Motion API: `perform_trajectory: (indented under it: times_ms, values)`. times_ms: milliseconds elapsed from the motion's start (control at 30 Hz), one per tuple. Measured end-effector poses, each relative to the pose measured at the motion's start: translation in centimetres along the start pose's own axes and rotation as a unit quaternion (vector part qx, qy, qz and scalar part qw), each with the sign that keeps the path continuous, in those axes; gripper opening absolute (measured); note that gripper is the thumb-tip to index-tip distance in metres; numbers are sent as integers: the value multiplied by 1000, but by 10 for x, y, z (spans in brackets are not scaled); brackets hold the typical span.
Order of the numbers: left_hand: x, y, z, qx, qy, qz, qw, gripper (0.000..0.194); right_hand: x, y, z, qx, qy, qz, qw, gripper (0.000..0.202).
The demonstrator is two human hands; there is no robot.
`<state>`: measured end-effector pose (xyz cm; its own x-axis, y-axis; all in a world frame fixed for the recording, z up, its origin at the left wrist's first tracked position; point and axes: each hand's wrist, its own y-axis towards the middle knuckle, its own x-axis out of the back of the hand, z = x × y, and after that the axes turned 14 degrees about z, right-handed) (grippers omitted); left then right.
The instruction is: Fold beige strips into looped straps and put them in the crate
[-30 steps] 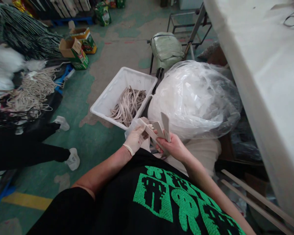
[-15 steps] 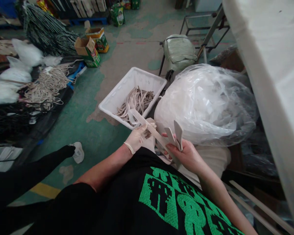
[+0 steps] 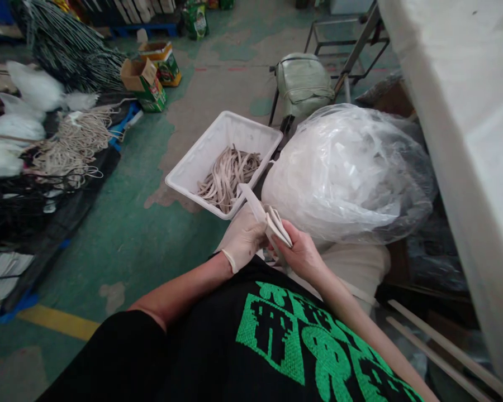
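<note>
My left hand (image 3: 243, 234), in a whitish glove, is closed on a pale flat strip (image 3: 254, 202) whose upper end reaches over the rim of the white bin. My bare right hand (image 3: 302, 250) grips a folded bundle of pale strips (image 3: 278, 228), pressed up against the left hand's fingers. Both hands meet just in front of the black shirt. Beyond them the white bin (image 3: 186, 192) stands on the floor, with a tangle of beige strips (image 3: 228, 174) inside. The left fingertips are partly hidden behind the strips.
A large clear plastic bag of white material (image 3: 343, 173) bulges right of the bin. Behind it sits a wrapped green bundle (image 3: 304, 84). A pale covered surface (image 3: 456, 111) runs along the right. Cartons (image 3: 145, 84) and cord piles (image 3: 73, 145) lie at the left.
My hands have come together. The strips that fanned out from my right hand are now gathered between both hands. A person's leg and white shoe have left the view at the left.
</note>
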<state>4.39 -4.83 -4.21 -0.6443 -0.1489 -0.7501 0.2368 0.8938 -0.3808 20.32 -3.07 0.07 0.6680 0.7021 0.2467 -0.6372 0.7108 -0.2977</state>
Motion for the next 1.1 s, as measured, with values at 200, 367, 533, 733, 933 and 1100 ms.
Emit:
perform_trajectory:
  times_ms: [200, 367, 533, 733, 933, 1100]
  values:
    - [-8, 3, -11, -43, -2, -28, 999, 25, -7, 10, -15, -79, 280, -9, 957, 62]
    - [4, 8, -26, -75, -31, -80, 993, 20, -13, -25, -18, -89, 295, 74, 948, 52]
    - [9, 6, -10, -22, -10, -55, 998, 25, -7, -33, -16, -99, 148, 47, 983, 49]
    - [3, 1, 7, 14, 11, -22, 1000, 26, -1, -12, -19, -88, 54, 14, 995, 28]
    - [3, -3, 8, 44, 15, -9, 999, 27, 0, -21, -21, -103, 4, 5, 995, 27]
    - [5, -6, 24, 84, 8, -4, 996, 21, 2, -20, -21, -94, -40, -12, 995, 21]
